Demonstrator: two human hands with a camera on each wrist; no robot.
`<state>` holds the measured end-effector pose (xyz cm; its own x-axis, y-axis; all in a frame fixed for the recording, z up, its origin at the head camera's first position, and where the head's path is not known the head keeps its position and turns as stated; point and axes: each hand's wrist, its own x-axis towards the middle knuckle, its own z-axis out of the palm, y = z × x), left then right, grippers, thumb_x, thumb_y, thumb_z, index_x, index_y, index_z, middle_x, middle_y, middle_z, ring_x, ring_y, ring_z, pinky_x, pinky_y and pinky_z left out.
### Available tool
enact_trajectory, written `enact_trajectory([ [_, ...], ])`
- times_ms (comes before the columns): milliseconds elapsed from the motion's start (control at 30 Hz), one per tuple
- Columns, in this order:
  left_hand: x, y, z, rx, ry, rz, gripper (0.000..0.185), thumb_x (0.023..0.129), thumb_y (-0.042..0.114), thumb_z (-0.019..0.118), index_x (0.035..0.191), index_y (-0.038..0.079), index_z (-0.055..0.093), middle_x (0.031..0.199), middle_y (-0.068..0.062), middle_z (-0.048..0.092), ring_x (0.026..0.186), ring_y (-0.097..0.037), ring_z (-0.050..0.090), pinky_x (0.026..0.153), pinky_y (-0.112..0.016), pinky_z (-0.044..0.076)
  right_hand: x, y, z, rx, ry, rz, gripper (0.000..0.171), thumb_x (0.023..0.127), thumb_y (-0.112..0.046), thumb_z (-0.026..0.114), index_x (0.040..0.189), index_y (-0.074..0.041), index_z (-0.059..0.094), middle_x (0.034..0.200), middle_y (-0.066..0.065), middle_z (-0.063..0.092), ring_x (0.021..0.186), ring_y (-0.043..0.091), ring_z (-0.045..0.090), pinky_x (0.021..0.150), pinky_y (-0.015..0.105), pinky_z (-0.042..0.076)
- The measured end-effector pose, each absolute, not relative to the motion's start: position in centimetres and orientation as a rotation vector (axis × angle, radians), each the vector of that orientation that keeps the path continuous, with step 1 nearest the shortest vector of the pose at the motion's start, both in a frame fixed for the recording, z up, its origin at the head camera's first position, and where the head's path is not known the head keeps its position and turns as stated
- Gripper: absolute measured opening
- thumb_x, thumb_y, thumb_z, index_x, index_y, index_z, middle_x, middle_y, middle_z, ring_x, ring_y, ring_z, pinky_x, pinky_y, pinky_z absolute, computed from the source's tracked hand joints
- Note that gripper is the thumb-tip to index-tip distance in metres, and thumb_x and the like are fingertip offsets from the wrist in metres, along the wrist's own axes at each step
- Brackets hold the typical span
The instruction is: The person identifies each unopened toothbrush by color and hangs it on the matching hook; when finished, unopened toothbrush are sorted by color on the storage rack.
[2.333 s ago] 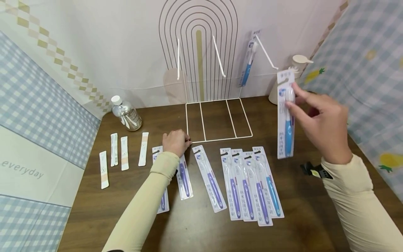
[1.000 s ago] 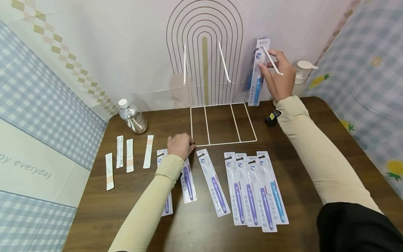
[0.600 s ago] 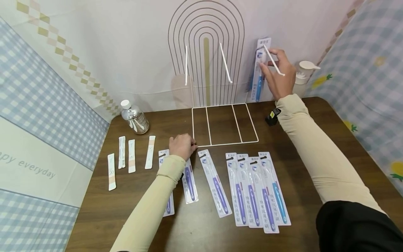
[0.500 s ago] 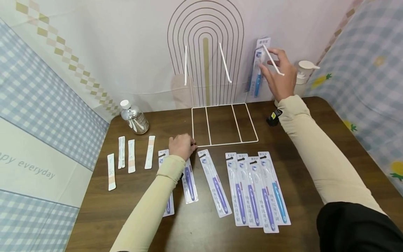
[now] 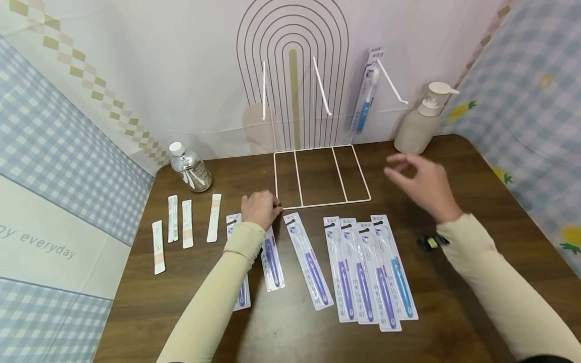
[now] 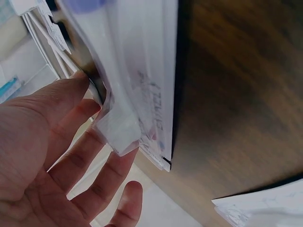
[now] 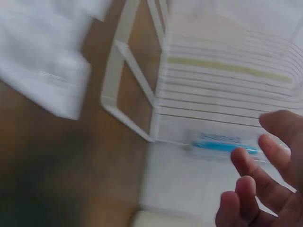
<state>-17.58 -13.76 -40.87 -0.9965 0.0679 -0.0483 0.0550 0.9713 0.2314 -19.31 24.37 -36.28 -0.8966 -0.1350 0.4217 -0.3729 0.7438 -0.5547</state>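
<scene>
- R hand [image 5: 424, 184] mid-right of frame, fingers loose, grip empty.
- L hand [image 5: 260, 208] resting on toothbrush pack [image 5: 271, 252], centre tabletop [image 5: 454, 302].
- Pack prob. light, slick, bendy; pinch at top card edge.

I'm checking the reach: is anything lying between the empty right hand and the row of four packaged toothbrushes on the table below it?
Nothing visible does. The right hand hangs open above bare dark wooden table, and the row of four carded toothbrushes lies just nearer and left of it, uncovered. The white wire rack sits off to the side.

A water bottle [image 5: 189, 169] stands back-left; a pump bottle [image 5: 419, 122] back-right — sachets [image 5: 186, 224] between.
</scene>
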Motion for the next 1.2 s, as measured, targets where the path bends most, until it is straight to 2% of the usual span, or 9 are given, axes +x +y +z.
enact_trajectory([
  [100, -17.6, -14.0, -41.0, 0.089, 3.066, 0.373, 0.017, 0.096, 0.032, 0.081, 0.109, 0.021, 0.085, 0.112, 0.001, 0.08, 0.104, -0.026, 0.073, 0.093, -0.049, 0.045, -16.4, 25.1, -39.1, 0.448, -2.724, 0.916, 0.032, 0.095, -0.027, 0.082, 0.124, -0.013, 0.075, 0.09, 0.005, 0.075, 0.066, 0.02, 0.06, 0.063, 0.035, 0.043],
  [200, -17.7, -14.1, -41.1, 0.098, 3.071, 0.38, 0.016, 0.096, 0.033, 0.081, 0.107, 0.022, 0.085, 0.111, 0.002, 0.08, 0.103, -0.026, 0.073, 0.093, -0.048, 0.045, -14.0, 25.6, -41.3, 0.453, -2.866, 0.918, 0.036, 0.097, -0.033, 0.079, 0.127, -0.014, 0.074, 0.085, -0.002, 0.07, 0.063, 0.016, 0.055, 0.059, 0.032, 0.043],
  [300, -17.8, -14.0, -41.1, 0.106, 3.073, 0.38, 0.015, 0.095, 0.033, 0.081, 0.106, 0.022, 0.085, 0.111, 0.002, 0.08, 0.103, -0.025, 0.073, 0.093, -0.048, 0.045, -12.1, 26.0, -42.6, 0.426, -2.989, 0.938, 0.043, 0.098, -0.041, 0.077, 0.131, -0.012, 0.073, 0.082, -0.003, 0.065, 0.062, 0.015, 0.05, 0.058, 0.031, 0.039],
  [467, -17.8, -13.9, -41.1, 0.101, 3.063, 0.373, 0.016, 0.096, 0.032, 0.081, 0.107, 0.023, 0.085, 0.113, 0.003, 0.08, 0.104, -0.025, 0.073, 0.094, -0.048, 0.044, -10.8, 26.2, -43.6, 0.416, -3.103, 0.929, 0.053, 0.096, -0.042, 0.079, 0.135, -0.008, 0.07, 0.08, -0.003, 0.061, 0.065, 0.015, 0.048, 0.06, 0.031, 0.038],
  [600, -17.7, -13.9, -41.1, 0.098, 3.064, 0.368, 0.016, 0.096, 0.033, 0.081, 0.107, 0.022, 0.085, 0.113, 0.002, 0.08, 0.104, -0.025, 0.073, 0.094, -0.048, 0.045, -10.5, 26.0, -44.2, 0.419, -3.1, 0.93, 0.051, 0.094, -0.036, 0.082, 0.134, -0.007, 0.07, 0.08, -0.003, 0.06, 0.065, 0.015, 0.047, 0.061, 0.031, 0.038],
  [700, -17.7, -13.9, -41.1, 0.095, 3.069, 0.368, 0.016, 0.095, 0.032, 0.081, 0.107, 0.022, 0.085, 0.112, 0.002, 0.08, 0.104, -0.025, 0.073, 0.093, -0.048, 0.045, -10.5, 25.8, -44.7, 0.424, -3.057, 0.918, 0.048, 0.093, -0.034, 0.083, 0.132, -0.008, 0.072, 0.085, 0.0, 0.061, 0.069, 0.017, 0.049, 0.065, 0.034, 0.039],
  [900, -17.7, -13.8, -41.1, 0.094, 3.069, 0.362, 0.016, 0.096, 0.032, 0.081, 0.107, 0.022, 0.085, 0.112, 0.001, 0.08, 0.104, -0.025, 0.073, 0.093, -0.048, 0.045, -10.3, 25.9, -44.8, 0.439, -2.92, 0.878, 0.044, 0.09, -0.031, 0.086, 0.126, -0.007, 0.076, 0.109, 0.015, 0.068, 0.092, 0.028, 0.061, 0.078, 0.049, 0.047],
  [1100, -17.7, -13.8, -41.1, 0.089, 3.065, 0.374, 0.016, 0.096, 0.033, 0.081, 0.108, 0.022, 0.085, 0.113, 0.002, 0.08, 0.104, -0.025, 0.073, 0.094, -0.048, 0.045, -10.7, 26.1, -43.0, 0.403, -2.811, 0.938, 0.036, 0.091, -0.025, 0.084, 0.124, -0.014, 0.076, 0.093, 0.002, 0.075, 0.069, 0.015, 0.058, 0.06, 0.031, 0.044],
  [1200, -17.7, -13.9, -41.1, 0.084, 3.065, 0.373, 0.017, 0.096, 0.033, 0.081, 0.109, 0.022, 0.085, 0.113, 0.002, 0.08, 0.105, -0.025, 0.073, 0.093, -0.048, 0.045, -11.2, 26.1, -41.0, 0.404, -2.711, 0.928, 0.037, 0.089, -0.021, 0.086, 0.124, -0.013, 0.077, 0.09, 0.001, 0.076, 0.067, 0.012, 0.058, 0.057, 0.023, 0.042],
])
